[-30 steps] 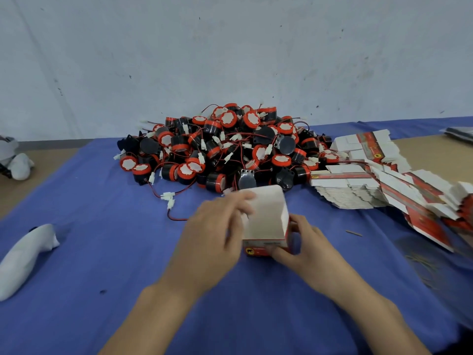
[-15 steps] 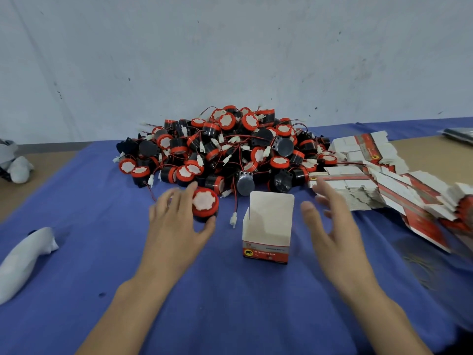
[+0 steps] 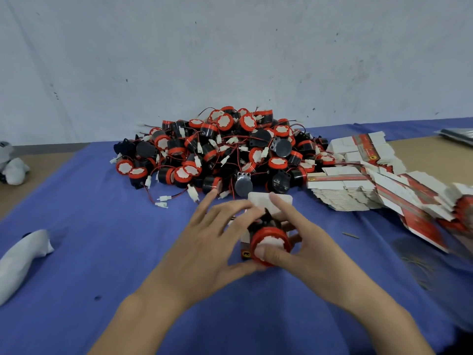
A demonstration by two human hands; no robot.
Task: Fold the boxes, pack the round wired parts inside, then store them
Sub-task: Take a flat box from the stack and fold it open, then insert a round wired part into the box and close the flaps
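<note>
A small white folded box [image 3: 268,204] with a red base stands open on the blue cloth, mostly hidden behind my hands. A round black part with a red cap [image 3: 270,242] sits at the box's mouth. My left hand [image 3: 212,242] holds the part from the left side, fingers partly spread. My right hand [image 3: 304,248] grips the part, thumb on its white face and fingers round the far side against the box. A large heap of round wired parts [image 3: 225,152] lies just behind.
Stacks of flat red-and-white box blanks [image 3: 378,185] fan out at the right. A white cloth bundle [image 3: 20,254] lies at the left on the blue cloth [image 3: 102,252]. Another white bundle [image 3: 12,165] sits at far left. A grey wall rises behind the heap.
My left hand carried a round part from beside the heap over to the box. My right hand came in from the right and took hold of the part at the box's mouth.
</note>
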